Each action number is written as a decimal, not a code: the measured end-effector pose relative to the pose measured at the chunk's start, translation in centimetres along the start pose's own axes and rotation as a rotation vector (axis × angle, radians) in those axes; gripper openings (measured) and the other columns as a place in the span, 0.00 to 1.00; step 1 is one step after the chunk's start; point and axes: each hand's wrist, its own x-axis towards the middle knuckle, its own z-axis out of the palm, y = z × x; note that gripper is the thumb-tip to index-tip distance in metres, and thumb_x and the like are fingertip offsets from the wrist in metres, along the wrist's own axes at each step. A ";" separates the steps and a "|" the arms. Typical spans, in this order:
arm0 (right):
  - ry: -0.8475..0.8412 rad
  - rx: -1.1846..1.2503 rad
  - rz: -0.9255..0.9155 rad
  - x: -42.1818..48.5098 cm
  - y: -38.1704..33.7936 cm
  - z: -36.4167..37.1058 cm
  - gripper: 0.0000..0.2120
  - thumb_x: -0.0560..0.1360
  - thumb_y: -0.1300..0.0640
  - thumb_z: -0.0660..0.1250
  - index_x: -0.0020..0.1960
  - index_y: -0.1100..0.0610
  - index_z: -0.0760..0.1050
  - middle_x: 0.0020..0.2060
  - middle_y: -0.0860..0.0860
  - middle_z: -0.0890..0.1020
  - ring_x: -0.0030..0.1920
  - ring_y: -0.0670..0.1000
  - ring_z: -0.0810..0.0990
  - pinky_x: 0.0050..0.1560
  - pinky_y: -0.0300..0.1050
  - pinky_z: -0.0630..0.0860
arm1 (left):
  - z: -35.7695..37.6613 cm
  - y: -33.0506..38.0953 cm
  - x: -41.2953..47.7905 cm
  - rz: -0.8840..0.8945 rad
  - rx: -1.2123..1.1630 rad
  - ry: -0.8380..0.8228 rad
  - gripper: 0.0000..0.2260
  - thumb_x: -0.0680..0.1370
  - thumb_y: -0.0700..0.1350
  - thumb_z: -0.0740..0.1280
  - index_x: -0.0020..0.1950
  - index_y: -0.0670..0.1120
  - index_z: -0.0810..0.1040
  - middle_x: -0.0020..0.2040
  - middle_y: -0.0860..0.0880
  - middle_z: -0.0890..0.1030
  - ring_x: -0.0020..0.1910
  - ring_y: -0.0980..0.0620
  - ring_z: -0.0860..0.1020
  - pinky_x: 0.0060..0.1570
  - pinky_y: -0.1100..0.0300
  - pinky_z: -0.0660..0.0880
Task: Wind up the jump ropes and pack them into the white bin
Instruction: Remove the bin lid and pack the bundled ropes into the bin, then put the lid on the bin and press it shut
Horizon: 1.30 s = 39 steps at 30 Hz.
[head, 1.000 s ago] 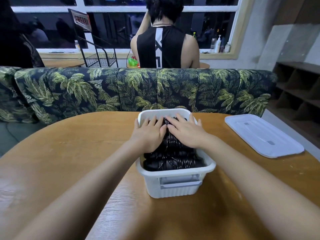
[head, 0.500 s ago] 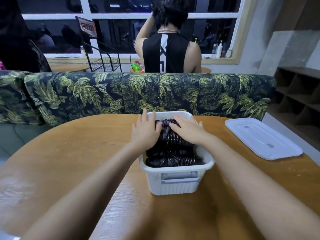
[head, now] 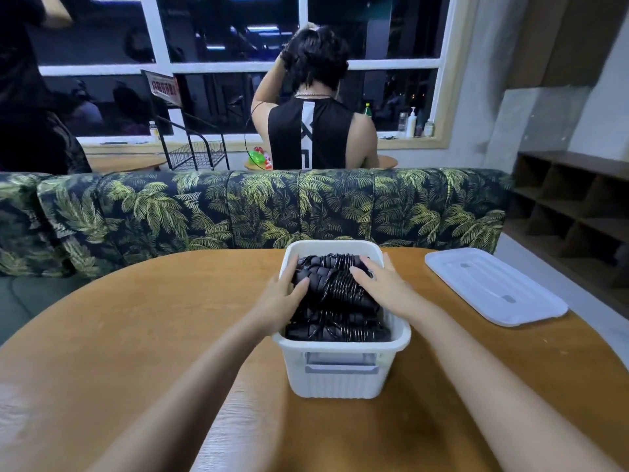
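On the round wooden table [head: 136, 335], wound black jump ropes [head: 340, 301] filled the white plastic bin [head: 340, 383], left hand [head: 282, 298] and right hand [head: 384, 284] pressing them open-fingered; packing seemed nearly done.

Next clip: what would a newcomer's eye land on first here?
The white bin stands in the middle of the wooden table, packed full of black wound jump ropes, with the left hand and right hand pressing on them. A white lid lies to its right; a palm-print sofa runs behind.
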 end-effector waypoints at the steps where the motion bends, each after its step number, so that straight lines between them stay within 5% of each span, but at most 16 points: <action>1: 0.010 -0.034 0.002 0.2 0.4 -0.2 0.32 0.77 0.31 0.50 0.78 0.43 0.53 0.78 0.51 0.40 0.73 0.60 0.64 0.72 0.56 0.61 | 0.3 0.4 0.1 -0.010 0.005 -0.007 0.26 0.82 0.56 0.55 0.78 0.59 0.51 0.71 0.43 0.64 0.70 0.45 0.65 0.68 0.54 0.61; 6: 0.013 -0.138 -0.007 0.9 1.6 -1.7 0.32 0.75 0.28 0.44 0.76 0.37 0.53 0.79 0.49 0.42 0.72 0.64 0.65 0.69 0.59 0.65 | 1.6 1.2 0.9 0.077 0.216 0.166 0.21 0.82 0.56 0.55 0.74 0.52 0.66 0.79 0.46 0.51 0.74 0.44 0.60 0.70 0.48 0.61; 10: 0.000 -0.225 0.018 0.8 1.2 -1.7 0.28 0.78 0.32 0.41 0.77 0.36 0.51 0.79 0.49 0.41 0.71 0.63 0.66 0.58 0.54 0.70 | 1.3 2.1 -0.3 0.116 0.352 0.276 0.16 0.83 0.52 0.55 0.59 0.48 0.79 0.60 0.45 0.78 0.59 0.44 0.76 0.53 0.50 0.75; 13: 0.028 -0.340 0.041 0.7 0.4 -2.0 0.28 0.80 0.34 0.40 0.78 0.39 0.50 0.79 0.50 0.43 0.76 0.67 0.49 0.71 0.68 0.54 | 0.5 3.0 -0.1 0.105 0.644 0.317 0.21 0.83 0.55 0.51 0.56 0.47 0.81 0.74 0.48 0.67 0.71 0.45 0.66 0.67 0.49 0.66; 16: 0.093 -0.367 -0.021 0.4 -0.6 -1.6 0.25 0.82 0.41 0.39 0.78 0.42 0.49 0.79 0.49 0.42 0.77 0.64 0.39 0.72 0.71 0.45 | 0.7 4.4 1.6 0.212 0.655 0.311 0.22 0.84 0.54 0.48 0.69 0.45 0.72 0.78 0.48 0.57 0.76 0.48 0.55 0.74 0.50 0.51; 18: 0.024 -0.377 -0.042 0.2 -1.0 -0.7 0.24 0.83 0.42 0.38 0.78 0.41 0.47 0.79 0.48 0.43 0.77 0.63 0.38 0.72 0.72 0.44 | 1.8 4.8 2.4 0.242 0.655 0.165 0.23 0.84 0.54 0.45 0.78 0.48 0.56 0.79 0.50 0.53 0.77 0.50 0.51 0.74 0.46 0.47; 20: 0.000 -0.409 -0.031 0.2 -0.8 0.0 0.24 0.82 0.42 0.37 0.78 0.41 0.45 0.79 0.48 0.45 0.77 0.63 0.39 0.71 0.72 0.43 | 2.9 4.5 3.0 0.187 0.670 0.003 0.23 0.84 0.54 0.42 0.79 0.52 0.50 0.79 0.53 0.50 0.78 0.50 0.47 0.74 0.43 0.44; 26: -0.031 -0.380 -0.084 -0.2 -1.0 -0.5 0.24 0.83 0.41 0.41 0.78 0.42 0.50 0.79 0.50 0.50 0.77 0.63 0.42 0.73 0.65 0.50 | 3.0 3.8 2.9 0.147 0.660 -0.027 0.23 0.83 0.55 0.42 0.78 0.54 0.52 0.79 0.54 0.52 0.78 0.49 0.50 0.74 0.42 0.44; 29: 0.072 0.062 -0.226 -0.5 1.1 -2.9 0.22 0.83 0.48 0.54 0.75 0.51 0.62 0.73 0.47 0.64 0.75 0.51 0.58 0.70 0.42 0.57 | 3.0 4.4 3.2 0.128 0.581 0.003 0.22 0.83 0.57 0.45 0.77 0.55 0.57 0.78 0.52 0.57 0.77 0.49 0.55 0.73 0.39 0.47; 31: 0.276 0.150 -0.134 -0.1 5.3 -4.2 0.19 0.82 0.52 0.57 0.72 0.55 0.67 0.71 0.47 0.68 0.71 0.48 0.65 0.69 0.42 0.61 | 3.0 4.7 3.5 0.104 0.531 0.024 0.22 0.83 0.57 0.48 0.76 0.55 0.60 0.76 0.52 0.61 0.75 0.48 0.59 0.71 0.38 0.49; 33: 0.376 -0.046 0.107 0.4 10.9 -5.1 0.20 0.82 0.50 0.57 0.72 0.55 0.67 0.72 0.51 0.68 0.72 0.53 0.65 0.68 0.52 0.67 | 3.0 4.9 3.9 0.100 0.538 0.031 0.21 0.83 0.57 0.49 0.74 0.56 0.64 0.75 0.53 0.63 0.74 0.49 0.62 0.70 0.39 0.52; 37: 0.188 -0.474 0.498 0.5 19.9 -5.2 0.27 0.82 0.43 0.52 0.76 0.55 0.55 0.78 0.53 0.54 0.78 0.58 0.47 0.73 0.61 0.54 | 3.1 4.7 4.5 0.088 0.559 0.035 0.20 0.83 0.57 0.49 0.71 0.57 0.69 0.74 0.55 0.65 0.72 0.50 0.63 0.68 0.40 0.55; 39: 0.158 -0.555 0.554 0.6 21.9 -4.3 0.30 0.81 0.38 0.52 0.76 0.55 0.56 0.76 0.53 0.58 0.77 0.57 0.50 0.73 0.61 0.51 | 3.2 4.6 4.6 0.081 0.559 0.041 0.20 0.82 0.57 0.48 0.71 0.57 0.69 0.74 0.56 0.65 0.72 0.50 0.63 0.69 0.38 0.54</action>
